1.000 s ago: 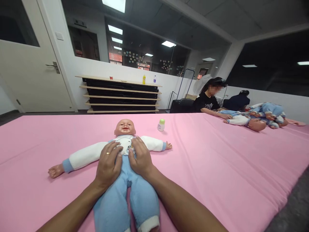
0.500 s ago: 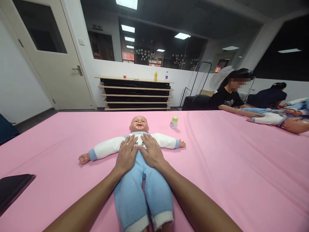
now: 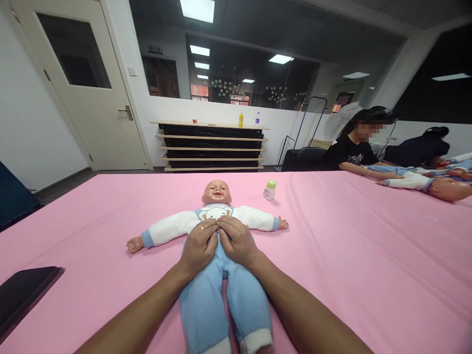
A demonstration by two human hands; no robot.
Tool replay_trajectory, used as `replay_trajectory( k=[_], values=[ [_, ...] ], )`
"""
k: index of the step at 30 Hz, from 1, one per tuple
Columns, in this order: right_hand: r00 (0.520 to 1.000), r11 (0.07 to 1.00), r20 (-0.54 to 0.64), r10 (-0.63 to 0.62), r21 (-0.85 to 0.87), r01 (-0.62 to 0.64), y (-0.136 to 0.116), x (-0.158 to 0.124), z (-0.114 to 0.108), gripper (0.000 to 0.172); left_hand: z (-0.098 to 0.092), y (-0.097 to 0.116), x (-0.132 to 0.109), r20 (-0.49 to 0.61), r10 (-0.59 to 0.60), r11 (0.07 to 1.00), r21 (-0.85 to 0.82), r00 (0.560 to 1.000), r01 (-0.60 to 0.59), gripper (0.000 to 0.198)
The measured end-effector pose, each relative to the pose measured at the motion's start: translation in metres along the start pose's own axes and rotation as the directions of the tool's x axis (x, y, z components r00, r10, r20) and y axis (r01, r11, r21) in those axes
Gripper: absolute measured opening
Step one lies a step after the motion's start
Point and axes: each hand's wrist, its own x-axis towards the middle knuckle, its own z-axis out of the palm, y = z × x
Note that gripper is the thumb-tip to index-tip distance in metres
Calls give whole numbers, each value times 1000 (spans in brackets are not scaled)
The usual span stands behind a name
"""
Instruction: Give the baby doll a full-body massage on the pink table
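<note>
A baby doll (image 3: 217,192) in a white top and light blue trousers lies on its back on the pink mat (image 3: 350,255), arms spread, head pointing away from me. My left hand (image 3: 197,246) and my right hand (image 3: 239,241) rest side by side on its belly. The fingers of both are curled, and their tips meet at the waist of the doll's suit (image 3: 221,275), pressing into the fabric. A ring shows on my left hand.
A small white bottle with a green cap (image 3: 270,190) stands right of the doll's head. A black flat device (image 3: 22,295) lies at the mat's left edge. At the far right a person (image 3: 354,147) handles another doll (image 3: 442,188). Shelves (image 3: 214,147) and a door (image 3: 84,93) stand behind.
My hands slid down from the doll's chest to its waist, and the flat fingers curled in. The view shifted slightly, so the doll's bib now shows.
</note>
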Motion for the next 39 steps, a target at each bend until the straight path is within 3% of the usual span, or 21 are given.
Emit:
replay_trajectory(
  k=[6,10,12,14,17,19,21,24,29,32,35,37,39],
  values=[
    [952,961,146,269,-111,-255,7,7,6,48,7,-14,10,156,-247,969,71,956,238,46],
    [914,915,96,394,-133,-381,10,6,10,55,11,-18,8,64,-357,933,81,932,351,49],
    [908,902,21,417,-131,-411,11,3,10,53,9,-15,5,-59,-330,941,61,942,333,46],
    [921,913,-89,378,-130,-387,9,-1,8,50,6,-8,1,-168,-214,973,54,962,226,40],
    [967,975,-194,166,-113,-191,4,-5,1,45,0,3,-4,-161,9,997,76,987,3,31],
    [989,997,-147,22,-66,-32,1,-4,-2,37,-2,5,-5,-99,84,995,67,992,-78,29],
    [998,999,-52,-32,-17,31,0,-2,-3,34,-1,4,-4,-60,78,996,55,995,-74,30],
    [995,999,90,33,-31,-30,2,2,-1,41,2,-2,-1,29,-34,998,52,999,32,37],
    [946,967,214,243,-131,-218,5,6,3,51,5,-9,7,173,-235,970,102,956,220,46],
    [921,937,190,340,-159,-313,8,6,7,53,9,-14,7,121,-321,945,100,939,311,46],
    [906,904,103,412,-168,-392,11,4,11,59,11,-15,5,-4,-384,922,55,923,383,47],
    [906,893,0,424,-164,-418,11,1,10,58,9,-10,2,-118,-370,927,23,922,375,44],
    [926,915,-114,360,-149,-374,8,-1,7,49,4,-3,0,-211,-276,958,19,938,286,36]
  ],
)
